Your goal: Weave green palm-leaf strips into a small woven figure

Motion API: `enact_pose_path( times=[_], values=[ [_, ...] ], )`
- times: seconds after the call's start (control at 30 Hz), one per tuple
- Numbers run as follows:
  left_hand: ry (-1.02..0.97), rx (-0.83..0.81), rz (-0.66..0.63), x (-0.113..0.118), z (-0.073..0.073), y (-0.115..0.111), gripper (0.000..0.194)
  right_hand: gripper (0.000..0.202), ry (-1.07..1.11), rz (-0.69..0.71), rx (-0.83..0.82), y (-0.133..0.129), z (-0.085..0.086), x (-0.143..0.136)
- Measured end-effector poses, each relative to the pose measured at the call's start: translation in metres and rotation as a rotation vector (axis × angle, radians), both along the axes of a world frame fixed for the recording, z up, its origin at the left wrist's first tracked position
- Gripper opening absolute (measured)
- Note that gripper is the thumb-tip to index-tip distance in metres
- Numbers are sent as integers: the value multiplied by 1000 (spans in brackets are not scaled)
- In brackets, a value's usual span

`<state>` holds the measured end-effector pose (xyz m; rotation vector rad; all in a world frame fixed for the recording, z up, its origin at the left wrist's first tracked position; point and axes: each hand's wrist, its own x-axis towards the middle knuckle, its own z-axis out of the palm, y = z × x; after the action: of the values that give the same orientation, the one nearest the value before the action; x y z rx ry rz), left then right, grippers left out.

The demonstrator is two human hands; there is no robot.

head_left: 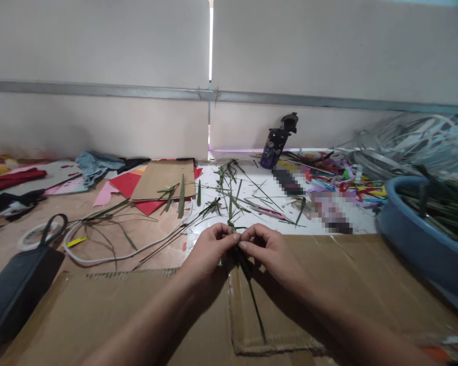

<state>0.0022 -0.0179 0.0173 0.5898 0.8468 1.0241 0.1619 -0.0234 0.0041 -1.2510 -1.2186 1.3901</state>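
Note:
Both hands meet at the middle of the view, above the cardboard sheet (pixel 309 290). A long green leaf strip (pixel 255 297) passes between them, its thin tail hanging toward me and its upper end poking out past my fingertips. My left hand (pixel 217 246) pinches the strip between thumb and index finger. Close against it, my right hand (pixel 267 249) pinches the same strip from the other side. The fingers partly cover the spot where the leaf is folded or knotted. Just beyond lie loose green leaf scraps (pixel 213 207) and pink-handled scissors (pixel 265 209).
At right, a blue basin (pixel 412 244) holds green leaves, with pale coiled strips (pixel 416 142) behind it. A dark bottle (pixel 275 147) stands with its lid up. Left are a dark box-shaped device (pixel 21 290), white cable (pixel 99 261), tape roll (pixel 38 235) and brown cardboard piece (pixel 162 180).

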Motion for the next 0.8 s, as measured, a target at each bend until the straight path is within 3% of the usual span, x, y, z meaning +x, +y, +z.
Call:
enact_pose_path(
  times=[0.17,0.33,0.53,0.63,0.8],
  values=[
    [86,79,16,2,3,0,28,18,-131,12,82,-1,5,6],
    [153,117,-21,1,2,2,28,13,-347,25,274,-3,13,11],
    [494,388,26,-6,10,3,19,15,-609,45,566,-6,14,12],
    [507,446,47,-7,13,3,18,16,-618,42,585,-6,14,11],
    [479,407,51,-6,12,6,20,16,-684,47,652,-3,11,13]
  ],
)
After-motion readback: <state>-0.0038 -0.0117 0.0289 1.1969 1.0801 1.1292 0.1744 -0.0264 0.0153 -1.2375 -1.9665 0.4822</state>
